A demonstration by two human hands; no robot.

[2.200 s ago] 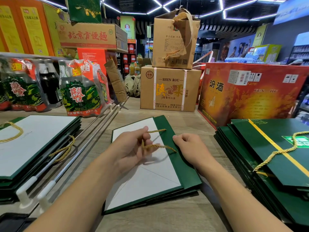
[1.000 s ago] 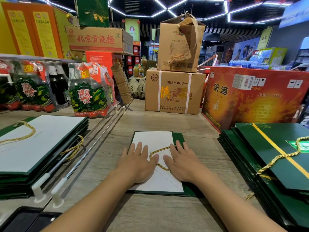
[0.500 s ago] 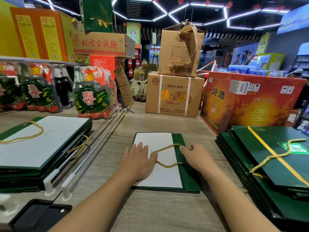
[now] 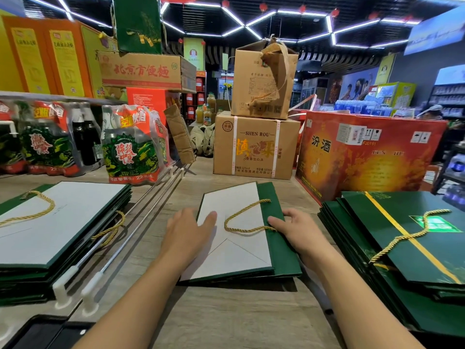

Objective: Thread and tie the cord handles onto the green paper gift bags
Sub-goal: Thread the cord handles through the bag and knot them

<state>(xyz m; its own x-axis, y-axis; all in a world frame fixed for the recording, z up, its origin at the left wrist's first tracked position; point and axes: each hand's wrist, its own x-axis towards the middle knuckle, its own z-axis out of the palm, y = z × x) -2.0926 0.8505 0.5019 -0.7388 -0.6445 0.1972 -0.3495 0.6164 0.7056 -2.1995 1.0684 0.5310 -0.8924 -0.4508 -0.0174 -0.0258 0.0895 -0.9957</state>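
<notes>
Head view showing bag (image 4: 236, 250) lying flat on the surface (image 4: 226, 318), left hand (image 4: 187, 230) pressing it flat-fingered, right hand (image 4: 298, 229) gripping its green edge; risking snagging the cord (image 4: 242, 230), pulling it loose while lifting

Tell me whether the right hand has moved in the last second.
Yes. The right hand slid rightward across the bag, from white panel to green edge, nearer the right stack.
</notes>
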